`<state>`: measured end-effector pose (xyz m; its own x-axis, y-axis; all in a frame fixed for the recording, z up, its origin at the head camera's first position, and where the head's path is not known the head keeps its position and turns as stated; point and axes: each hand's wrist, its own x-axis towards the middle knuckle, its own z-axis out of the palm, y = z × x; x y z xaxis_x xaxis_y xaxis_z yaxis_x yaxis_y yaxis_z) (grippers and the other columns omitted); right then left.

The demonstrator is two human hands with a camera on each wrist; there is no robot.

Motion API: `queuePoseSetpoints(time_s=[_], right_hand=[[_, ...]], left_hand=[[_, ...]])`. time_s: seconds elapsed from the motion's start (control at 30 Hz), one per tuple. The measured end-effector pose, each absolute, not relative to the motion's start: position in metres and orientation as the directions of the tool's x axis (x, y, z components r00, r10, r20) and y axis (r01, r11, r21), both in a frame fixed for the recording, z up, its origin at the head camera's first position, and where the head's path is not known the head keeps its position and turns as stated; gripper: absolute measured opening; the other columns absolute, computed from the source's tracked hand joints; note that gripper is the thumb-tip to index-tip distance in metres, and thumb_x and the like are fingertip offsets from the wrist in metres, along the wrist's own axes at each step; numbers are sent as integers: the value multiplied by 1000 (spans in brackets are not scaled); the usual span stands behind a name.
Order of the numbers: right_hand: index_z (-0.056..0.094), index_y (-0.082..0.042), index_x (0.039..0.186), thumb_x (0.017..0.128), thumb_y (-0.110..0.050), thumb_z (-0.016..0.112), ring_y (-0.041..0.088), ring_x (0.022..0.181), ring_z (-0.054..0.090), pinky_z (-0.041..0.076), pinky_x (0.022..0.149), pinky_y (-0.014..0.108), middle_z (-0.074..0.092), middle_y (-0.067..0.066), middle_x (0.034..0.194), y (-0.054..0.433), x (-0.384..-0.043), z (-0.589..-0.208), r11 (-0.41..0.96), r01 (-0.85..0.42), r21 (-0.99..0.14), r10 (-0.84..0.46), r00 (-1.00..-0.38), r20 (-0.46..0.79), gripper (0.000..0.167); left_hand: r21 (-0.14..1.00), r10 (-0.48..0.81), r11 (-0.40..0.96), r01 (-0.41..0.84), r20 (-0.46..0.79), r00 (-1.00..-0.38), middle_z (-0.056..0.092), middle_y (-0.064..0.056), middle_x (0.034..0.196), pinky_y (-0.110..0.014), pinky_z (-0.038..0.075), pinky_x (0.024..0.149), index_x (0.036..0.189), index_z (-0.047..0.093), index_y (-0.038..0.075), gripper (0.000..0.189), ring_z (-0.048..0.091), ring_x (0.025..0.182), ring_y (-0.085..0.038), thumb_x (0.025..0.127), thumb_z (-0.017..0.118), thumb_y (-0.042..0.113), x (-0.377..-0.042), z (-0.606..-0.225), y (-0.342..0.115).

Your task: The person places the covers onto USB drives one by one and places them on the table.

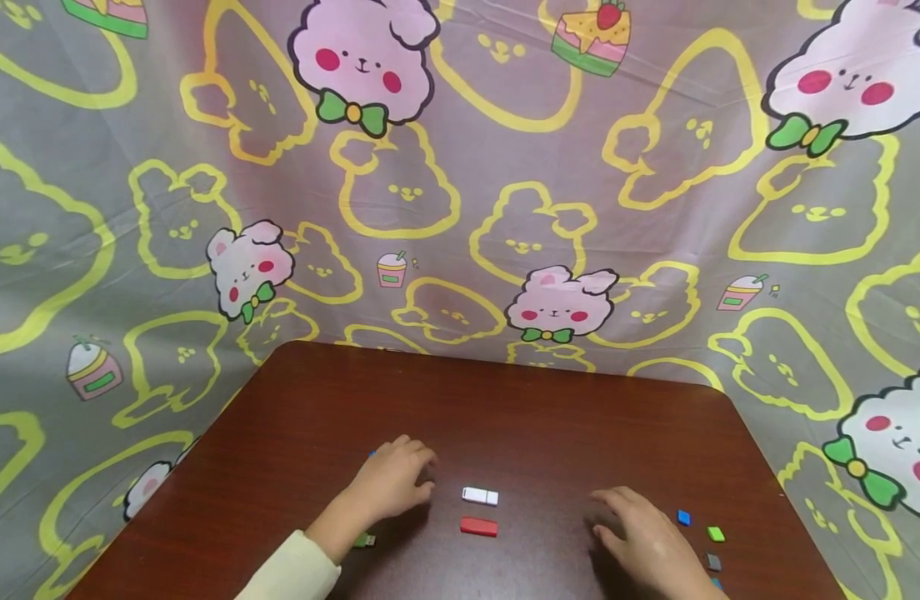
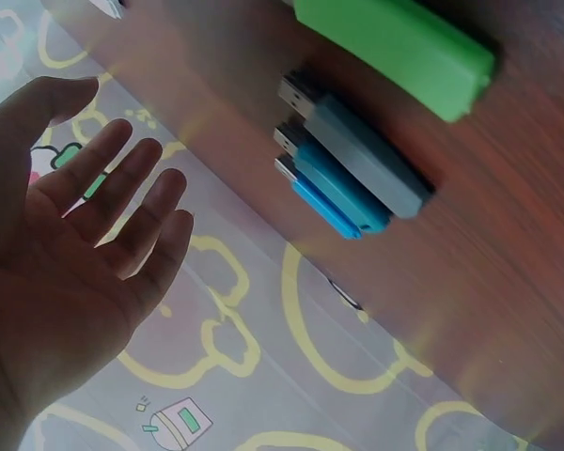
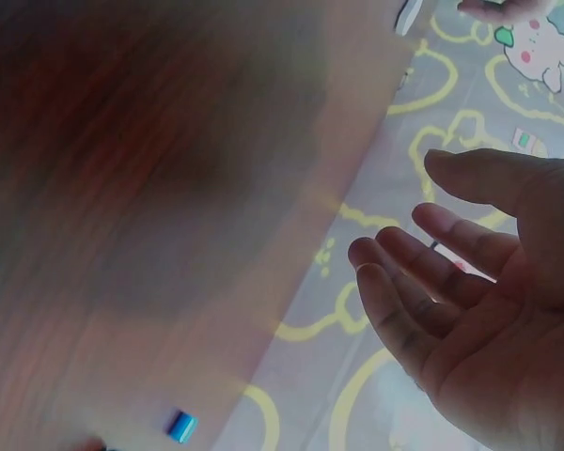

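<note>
My left hand point(image 1: 391, 479) hovers over the left half of the table, fingers loosely bent and holding nothing. Below it lie uncapped USB flash drives: a green one point(image 2: 395, 52), a grey one point(image 2: 367, 155), a teal one point(image 2: 336, 183) and a blue one point(image 2: 324, 209). The green drive's plug is hidden in the left wrist view. Between the hands lie a white flash drive point(image 1: 480, 497) and a red flash drive point(image 1: 478, 527), with no bare plug showing. Nothing is in my right hand point(image 1: 647, 537), which is held above the table with relaxed fingers.
Right of the right hand lie small caps: a blue cap point(image 1: 683, 517), a green cap point(image 1: 716, 533), a grey cap point(image 1: 712, 562) and another blue one, partly cut off. The brown table point(image 1: 505, 417) ends at a patterned cloth point(image 1: 445, 167) hanging behind and at both sides.
</note>
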<state>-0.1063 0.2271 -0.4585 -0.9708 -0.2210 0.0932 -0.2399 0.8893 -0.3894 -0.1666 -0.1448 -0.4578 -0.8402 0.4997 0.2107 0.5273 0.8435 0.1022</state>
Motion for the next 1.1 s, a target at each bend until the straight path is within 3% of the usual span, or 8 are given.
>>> queuePoseSetpoints(time_s=[0.73, 1.1], right_hand=[[70, -6, 117, 79, -9, 82, 33, 105, 66, 53, 86, 52, 69, 7, 111, 265, -114, -465, 894, -310, -323, -237, -940, 244, 40], [68, -4, 121, 81, -11, 81, 39, 111, 62, 50, 91, 57, 68, 12, 116, 279, -115, -469, 909, -259, -326, -207, -960, 187, 42]], left_hand=[[174, 433, 869, 464, 187, -882, 69, -3, 103, -46, 51, 83, 108, 72, 10, 30, 61, 97, -25, 82, 79, 22, -180, -464, -175], [212, 418, 871, 442, 149, -896, 69, -8, 114, -50, 51, 87, 113, 70, 7, 37, 62, 105, -31, 81, 80, 21, -183, -465, -185]])
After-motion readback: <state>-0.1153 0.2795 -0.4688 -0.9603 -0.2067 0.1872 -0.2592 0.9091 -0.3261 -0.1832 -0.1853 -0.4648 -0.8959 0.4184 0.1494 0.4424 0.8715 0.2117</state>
